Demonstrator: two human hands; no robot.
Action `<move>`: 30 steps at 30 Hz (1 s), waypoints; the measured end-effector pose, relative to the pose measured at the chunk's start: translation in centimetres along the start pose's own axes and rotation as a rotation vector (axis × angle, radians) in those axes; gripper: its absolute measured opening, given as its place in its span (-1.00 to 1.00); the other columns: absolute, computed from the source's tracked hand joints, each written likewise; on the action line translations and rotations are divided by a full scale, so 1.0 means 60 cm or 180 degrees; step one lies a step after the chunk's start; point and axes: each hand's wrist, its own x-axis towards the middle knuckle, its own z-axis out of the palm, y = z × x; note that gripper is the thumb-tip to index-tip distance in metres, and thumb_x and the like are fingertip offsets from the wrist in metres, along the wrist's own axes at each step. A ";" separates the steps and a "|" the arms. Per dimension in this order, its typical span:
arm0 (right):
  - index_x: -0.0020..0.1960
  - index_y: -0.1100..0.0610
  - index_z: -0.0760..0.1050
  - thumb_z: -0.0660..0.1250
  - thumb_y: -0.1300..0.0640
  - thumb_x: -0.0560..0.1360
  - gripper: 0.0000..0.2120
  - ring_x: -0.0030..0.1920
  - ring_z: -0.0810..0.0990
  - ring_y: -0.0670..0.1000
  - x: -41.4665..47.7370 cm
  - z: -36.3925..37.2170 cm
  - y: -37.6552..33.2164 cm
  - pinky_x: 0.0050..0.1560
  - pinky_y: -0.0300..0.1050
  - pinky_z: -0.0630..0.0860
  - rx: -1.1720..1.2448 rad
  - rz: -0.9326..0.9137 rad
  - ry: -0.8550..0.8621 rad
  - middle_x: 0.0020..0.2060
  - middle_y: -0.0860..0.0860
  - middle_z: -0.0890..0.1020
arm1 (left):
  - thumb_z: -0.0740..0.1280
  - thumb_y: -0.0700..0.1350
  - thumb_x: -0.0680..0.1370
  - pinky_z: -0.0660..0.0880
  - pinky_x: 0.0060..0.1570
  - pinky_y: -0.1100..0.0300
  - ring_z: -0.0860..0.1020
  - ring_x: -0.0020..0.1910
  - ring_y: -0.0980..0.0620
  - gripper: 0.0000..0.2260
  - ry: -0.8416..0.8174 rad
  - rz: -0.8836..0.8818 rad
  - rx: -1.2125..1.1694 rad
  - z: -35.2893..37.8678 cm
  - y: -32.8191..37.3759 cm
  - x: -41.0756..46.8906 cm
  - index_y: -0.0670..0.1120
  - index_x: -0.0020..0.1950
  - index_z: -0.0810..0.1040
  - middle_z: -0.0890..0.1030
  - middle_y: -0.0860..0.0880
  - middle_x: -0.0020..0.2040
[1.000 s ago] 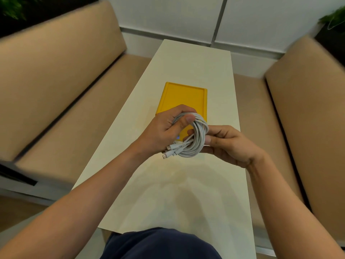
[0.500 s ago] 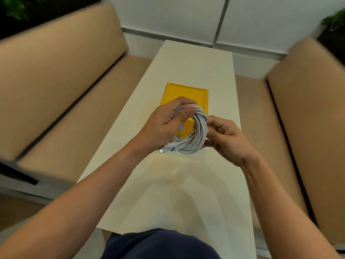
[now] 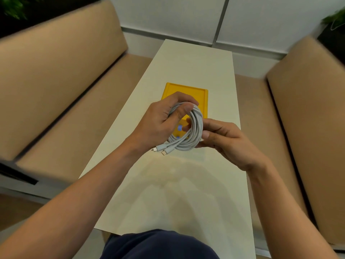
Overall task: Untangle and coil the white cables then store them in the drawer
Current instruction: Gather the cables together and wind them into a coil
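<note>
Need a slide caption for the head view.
Coiled white cables gripped by left hand and right hand; yellow tray on table behind.

Table (image 3: 186,193): long cream top running from the lower centre of the frame up to the wall, glossy, with soft reflections on its near half.
Left bench (image 3: 56,81): tan padded seat and backrest filling the left side, alongside the table.
Right bench (image 3: 308,113): matching tan seat and backrest along the right edge.
Wall (image 3: 168,14): white panels across the top, split by a grey vertical seam.
Plants (image 3: 15,6): blurred green leaves in the upper left corner, more in the upper right corner.
Clothing (image 3: 158,245): dark blue fabric at the bottom centre.
</note>
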 end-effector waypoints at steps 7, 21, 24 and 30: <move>0.53 0.01 0.36 0.43 0.13 0.59 -0.45 0.11 0.67 0.05 0.026 0.057 -0.018 0.17 0.01 0.58 -0.0002 -0.0368 0.0603 0.14 0.01 0.65 | 0.26 -0.12 0.71 0.53 0.04 0.25 0.65 0.04 0.10 -0.86 0.0083 -0.0048 -0.0046 -0.005 0.000 0.006 -0.07 0.18 0.60 0.70 0.09 0.02; 0.45 0.04 0.45 0.29 0.05 0.63 -0.61 -0.10 0.60 0.10 0.020 0.066 -0.009 0.02 0.10 0.54 0.0559 -0.0266 0.0740 -0.07 0.07 0.60 | 0.25 -0.18 0.71 0.39 -0.19 0.51 0.56 -0.23 0.39 -0.88 -0.0029 -0.0089 -0.0145 -0.002 0.004 -0.002 -0.08 0.15 0.58 0.60 0.39 -0.22; 0.41 0.14 0.44 0.28 0.08 0.60 -0.60 -0.23 0.55 0.07 0.031 0.079 -0.012 -0.05 0.01 0.54 0.1175 -0.0251 0.1070 -0.26 -0.04 0.59 | 0.25 -0.19 0.71 0.41 -0.20 0.48 0.56 -0.26 0.35 -0.89 0.0046 -0.0237 -0.0304 0.012 0.004 0.002 -0.04 0.12 0.56 0.64 0.29 -0.15; 0.45 0.10 0.39 0.21 0.04 0.70 -0.66 -0.39 0.52 0.04 0.034 0.071 -0.015 0.07 0.20 0.50 0.1014 -0.0144 0.1205 -0.38 0.04 0.45 | 0.24 -0.20 0.71 0.42 -0.26 0.46 0.56 -0.31 0.34 -0.88 0.0118 -0.0316 -0.0493 0.027 0.001 0.008 -0.14 0.12 0.58 0.65 0.26 -0.18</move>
